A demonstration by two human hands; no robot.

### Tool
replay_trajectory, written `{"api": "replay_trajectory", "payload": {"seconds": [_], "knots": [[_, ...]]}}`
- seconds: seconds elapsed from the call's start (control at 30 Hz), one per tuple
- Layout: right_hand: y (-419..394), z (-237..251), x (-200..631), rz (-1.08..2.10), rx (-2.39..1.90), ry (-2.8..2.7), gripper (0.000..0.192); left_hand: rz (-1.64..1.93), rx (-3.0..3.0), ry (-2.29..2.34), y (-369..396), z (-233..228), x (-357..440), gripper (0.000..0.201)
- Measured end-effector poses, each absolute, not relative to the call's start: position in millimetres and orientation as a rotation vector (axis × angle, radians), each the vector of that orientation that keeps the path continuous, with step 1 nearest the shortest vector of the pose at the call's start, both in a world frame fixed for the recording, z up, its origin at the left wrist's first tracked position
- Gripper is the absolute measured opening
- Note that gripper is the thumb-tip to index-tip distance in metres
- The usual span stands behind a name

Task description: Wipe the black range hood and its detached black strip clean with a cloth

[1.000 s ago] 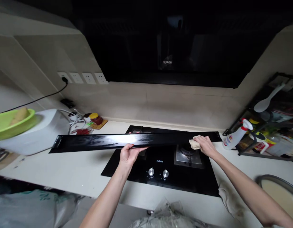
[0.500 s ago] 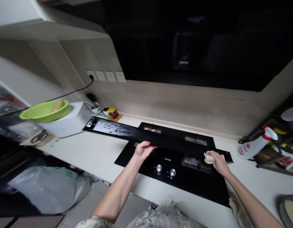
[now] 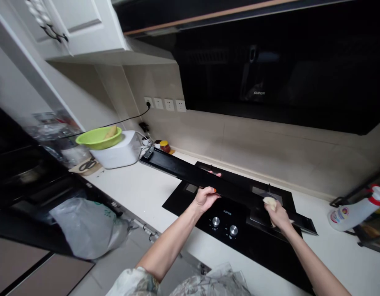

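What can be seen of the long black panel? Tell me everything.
The panel is a long, narrow, glossy black strip, seemingly glass or lacquered metal. It lies slanted over the hob, far end near the white appliance. The left hand grips its middle; the right hand presses a cloth on it.

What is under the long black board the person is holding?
Under the long black panel lies the black gas stove, with two knobs showing in front. The left hand grips the panel; the right hand presses a cloth on it. The burners are mostly covered.
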State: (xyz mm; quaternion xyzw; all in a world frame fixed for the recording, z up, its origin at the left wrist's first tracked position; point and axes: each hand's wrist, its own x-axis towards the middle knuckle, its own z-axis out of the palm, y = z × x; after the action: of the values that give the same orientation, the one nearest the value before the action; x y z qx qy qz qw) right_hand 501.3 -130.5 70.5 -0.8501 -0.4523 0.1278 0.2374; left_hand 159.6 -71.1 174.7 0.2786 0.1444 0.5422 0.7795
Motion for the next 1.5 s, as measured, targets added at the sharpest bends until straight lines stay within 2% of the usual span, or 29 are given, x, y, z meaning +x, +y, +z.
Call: {"api": "replay_trajectory", "payload": {"seconds": [0.07,0.2,0.33,0.5,0.7,0.83,0.97,1.13,1.3,1.4,1.5], "knots": [[-120.0,90.7,465.5,0.419,-2.333,-1.273,0.069,1.177,0.586,0.316,-72.7,174.1,163.2,0.066],[-114.6,118.6,409.6,0.321,-2.211,-1.542,0.054,1.180,0.579,0.329,-74.0,174.1,166.4,0.062],[-112.8,144.4,371.5,0.163,-1.846,-1.845,0.041,1.177,0.583,0.331,-76.3,172.8,166.9,0.057],[-90.7,200.2,312.9,0.182,-1.523,-2.100,0.031,1.134,0.594,0.342,-76.7,163.1,177.3,0.038],[-56.1,271.1,218.0,0.245,-1.055,-2.321,0.029,1.121,0.631,0.360,-83.9,165.2,190.7,0.049],[-39.9,296.8,164.7,0.218,-0.834,-2.323,0.032,1.143,0.688,0.375,-94.6,177.4,193.6,0.040],[-34.3,304.1,150.6,0.315,-0.761,-2.285,0.037,1.186,0.740,0.358,-96.0,179.8,194.9,0.034],[-45.4,294.1,175.3,0.408,-0.697,-2.357,0.034,1.200,0.786,0.367,-92.9,169.6,195.4,0.046],[-56.7,268.9,229.7,0.419,-0.793,-2.355,0.037,1.216,0.793,0.351,-89.3,178.5,195.0,0.054],[-61.8,256.4,259.4,0.452,-0.855,-2.300,0.033,1.230,0.775,0.337,-86.5,182.9,199.1,0.047],[-69.8,257.1,262.8,0.403,-0.787,-2.248,0.032,1.226,0.708,0.342,-86.1,176.5,206.2,0.031]]}}
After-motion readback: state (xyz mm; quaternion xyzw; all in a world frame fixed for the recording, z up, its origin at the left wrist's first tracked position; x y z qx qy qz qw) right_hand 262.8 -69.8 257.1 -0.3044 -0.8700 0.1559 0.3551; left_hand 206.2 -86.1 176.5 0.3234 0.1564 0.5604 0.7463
